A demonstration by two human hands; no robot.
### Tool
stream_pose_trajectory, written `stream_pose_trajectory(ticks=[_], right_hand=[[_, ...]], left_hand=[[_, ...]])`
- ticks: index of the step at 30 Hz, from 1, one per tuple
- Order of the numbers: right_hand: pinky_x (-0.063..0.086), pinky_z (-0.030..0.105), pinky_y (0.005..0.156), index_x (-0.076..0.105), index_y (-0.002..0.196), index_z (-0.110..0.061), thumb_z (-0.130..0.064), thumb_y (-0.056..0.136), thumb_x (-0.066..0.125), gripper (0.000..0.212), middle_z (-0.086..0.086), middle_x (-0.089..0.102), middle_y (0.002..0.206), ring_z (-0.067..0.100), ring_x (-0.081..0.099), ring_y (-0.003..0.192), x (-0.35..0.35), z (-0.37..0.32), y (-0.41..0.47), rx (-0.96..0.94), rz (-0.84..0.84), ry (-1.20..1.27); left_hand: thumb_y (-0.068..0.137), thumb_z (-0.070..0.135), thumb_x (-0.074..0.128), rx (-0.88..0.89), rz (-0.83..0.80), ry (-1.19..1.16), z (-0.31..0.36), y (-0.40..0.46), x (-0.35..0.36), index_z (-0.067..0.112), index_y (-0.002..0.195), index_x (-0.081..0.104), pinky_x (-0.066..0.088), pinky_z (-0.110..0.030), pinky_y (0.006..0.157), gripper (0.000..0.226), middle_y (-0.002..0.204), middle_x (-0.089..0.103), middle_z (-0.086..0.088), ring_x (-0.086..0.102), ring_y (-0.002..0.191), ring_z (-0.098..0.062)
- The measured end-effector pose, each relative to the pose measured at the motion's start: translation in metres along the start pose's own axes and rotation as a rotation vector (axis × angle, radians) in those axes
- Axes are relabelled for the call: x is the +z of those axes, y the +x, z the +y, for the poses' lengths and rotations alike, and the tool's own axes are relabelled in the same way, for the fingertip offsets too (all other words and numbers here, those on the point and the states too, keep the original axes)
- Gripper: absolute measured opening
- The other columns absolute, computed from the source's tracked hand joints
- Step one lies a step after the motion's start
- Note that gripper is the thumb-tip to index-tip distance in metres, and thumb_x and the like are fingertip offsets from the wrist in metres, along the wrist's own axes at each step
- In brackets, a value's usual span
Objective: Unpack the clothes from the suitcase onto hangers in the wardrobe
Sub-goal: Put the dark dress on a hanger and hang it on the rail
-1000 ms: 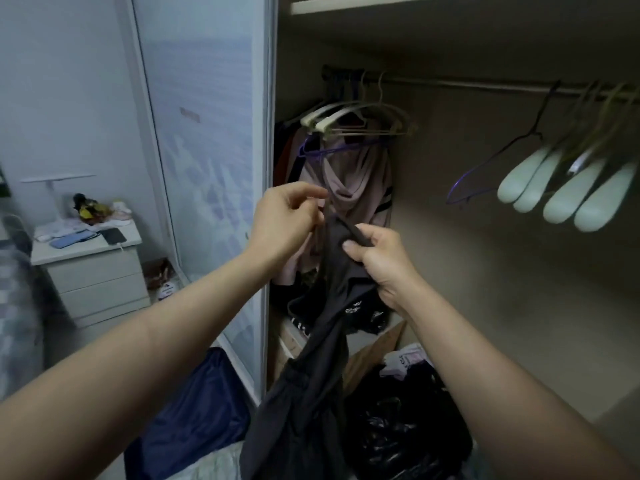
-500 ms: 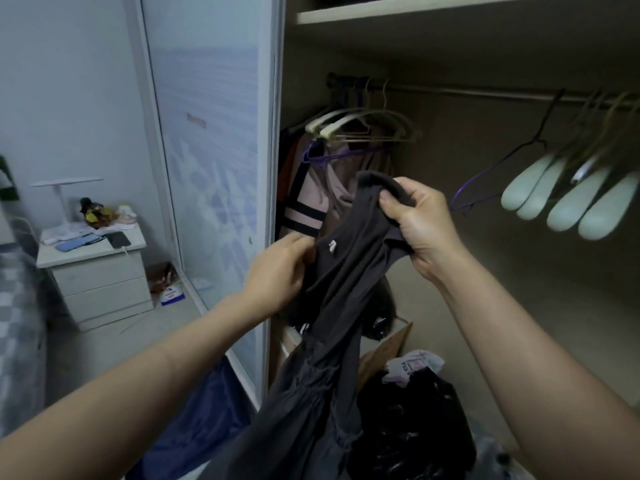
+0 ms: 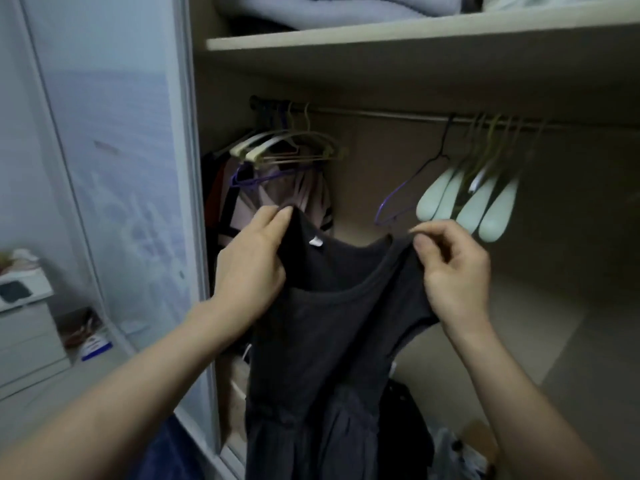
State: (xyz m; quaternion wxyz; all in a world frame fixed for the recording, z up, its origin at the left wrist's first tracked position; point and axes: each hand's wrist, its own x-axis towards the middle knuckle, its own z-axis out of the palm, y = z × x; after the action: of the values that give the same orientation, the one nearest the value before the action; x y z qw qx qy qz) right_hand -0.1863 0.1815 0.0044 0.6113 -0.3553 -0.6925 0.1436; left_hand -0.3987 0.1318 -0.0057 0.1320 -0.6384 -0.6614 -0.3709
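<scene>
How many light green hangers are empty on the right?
4, side by side on the rail. More may hide behind them.

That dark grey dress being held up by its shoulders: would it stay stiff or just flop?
Probably floppy: the dark grey dress sags between the left hand and right hand. Likely light, since the right hand only pinches it. It hangs in soft folds below, so it may bunch.

No text, brand, number or sign can be read anywhere here. The small white tag (image 3: 316,241) inside the neckline of the dark dress (image 3: 332,327) shows no legible print. The blue-and-white package (image 3: 95,348) on the floor beside the wardrobe door (image 3: 121,168) is too blurred to make out.
</scene>
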Motion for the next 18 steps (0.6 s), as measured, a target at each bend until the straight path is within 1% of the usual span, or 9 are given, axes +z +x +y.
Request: stream_pose_trajectory(ticks=[1, 3, 4, 6, 8, 12, 14, 16, 18], right_hand=[[0.041, 0.013, 0.078, 0.060, 0.093, -0.017, 0.000, 0.083, 0.054, 0.021, -0.015, 0.061, 0.087, -0.006, 0.054, 0.080, -0.006, -0.001, 0.000, -0.035, -0.012, -0.035], [0.038, 0.014, 0.089, 0.054, 0.113, -0.019, 0.004, 0.078, 0.050, 0.042, -0.008, 0.058, 0.109, 0.001, 0.052, 0.101, -0.009, 0.000, -0.012, -0.005, -0.273, -0.165], [0.037, 0.017, 0.095, 0.051, 0.118, -0.022, 0.002, 0.075, 0.048, 0.050, -0.007, 0.054, 0.117, 0.006, 0.051, 0.108, -0.007, 0.005, -0.021, 0.012, -0.378, -0.194], [0.035, 0.033, 0.103, 0.056, 0.110, -0.029, -0.011, 0.072, 0.046, 0.043, -0.007, 0.048, 0.123, 0.013, 0.046, 0.119, -0.002, 0.012, -0.031, 0.041, -0.480, -0.221], [0.033, 0.042, 0.102, 0.062, 0.103, -0.028, -0.028, 0.082, 0.046, 0.026, 0.000, 0.049, 0.124, 0.022, 0.045, 0.121, 0.011, 0.018, -0.035, 0.073, -0.554, -0.412], [0.034, 0.036, 0.092, 0.067, 0.100, -0.019, -0.038, 0.093, 0.046, 0.030, 0.007, 0.055, 0.114, 0.027, 0.046, 0.116, 0.017, 0.045, -0.047, 0.251, -0.540, -0.748], [0.034, 0.035, 0.093, 0.068, 0.104, -0.016, -0.040, 0.092, 0.048, 0.033, 0.007, 0.055, 0.119, 0.026, 0.045, 0.119, 0.008, 0.059, -0.056, 0.300, -0.629, -0.912], [0.033, 0.036, 0.095, 0.063, 0.114, -0.015, -0.036, 0.090, 0.051, 0.034, 0.007, 0.049, 0.127, 0.026, 0.040, 0.122, -0.001, 0.067, -0.062, 0.327, -0.730, -1.051], [0.033, 0.037, 0.096, 0.053, 0.124, -0.018, -0.025, 0.086, 0.057, 0.039, 0.008, 0.038, 0.129, 0.028, 0.035, 0.122, -0.009, 0.065, -0.053, 0.322, -0.710, -1.100]], left_hand=[[0.080, 0.000, 0.045, 0.037, -0.080, 0.057, 0.007, -0.003, 0.004, 0.017, 0.145, 0.024, 0.047, -0.041, 0.073, 0.070, 0.142, 0.032, -0.002, 0.052, 0.111, -0.034], [0.084, 0.007, 0.048, 0.057, -0.318, 0.156, 0.021, -0.008, 0.018, 0.022, 0.148, 0.005, 0.044, -0.040, 0.068, 0.079, 0.144, 0.023, 0.000, 0.054, 0.106, -0.035], [0.085, 0.008, 0.049, 0.059, -0.341, 0.159, 0.026, -0.009, 0.024, 0.022, 0.148, 0.003, 0.045, -0.041, 0.070, 0.080, 0.145, 0.021, 0.001, 0.055, 0.106, -0.036], [0.085, 0.008, 0.049, 0.107, -0.276, 0.149, 0.044, -0.001, 0.028, 0.022, 0.148, 0.006, 0.045, -0.041, 0.074, 0.078, 0.146, 0.020, 0.003, 0.054, 0.108, -0.034], [0.085, 0.011, 0.047, 0.173, -0.251, 0.123, 0.068, 0.002, 0.030, 0.022, 0.147, 0.013, 0.044, -0.039, 0.076, 0.071, 0.145, 0.022, 0.004, 0.053, 0.112, -0.032], [0.082, 0.006, 0.046, 0.164, -0.285, 0.089, 0.076, -0.003, 0.036, 0.020, 0.146, 0.017, 0.044, -0.041, 0.076, 0.071, 0.144, 0.025, 0.002, 0.052, 0.113, -0.034], [0.079, 0.000, 0.044, 0.152, -0.279, 0.060, 0.067, -0.004, 0.035, 0.020, 0.146, 0.018, 0.044, -0.041, 0.079, 0.074, 0.144, 0.026, 0.002, 0.050, 0.115, -0.034], [0.078, -0.001, 0.043, 0.187, -0.360, 0.051, 0.063, -0.006, 0.035, 0.020, 0.146, 0.019, 0.046, -0.044, 0.083, 0.075, 0.143, 0.027, 0.001, 0.049, 0.116, -0.034], [0.078, -0.001, 0.042, 0.163, -0.418, 0.051, 0.059, -0.004, 0.035, 0.018, 0.146, 0.019, 0.045, -0.046, 0.087, 0.074, 0.143, 0.027, -0.001, 0.048, 0.118, -0.036]])
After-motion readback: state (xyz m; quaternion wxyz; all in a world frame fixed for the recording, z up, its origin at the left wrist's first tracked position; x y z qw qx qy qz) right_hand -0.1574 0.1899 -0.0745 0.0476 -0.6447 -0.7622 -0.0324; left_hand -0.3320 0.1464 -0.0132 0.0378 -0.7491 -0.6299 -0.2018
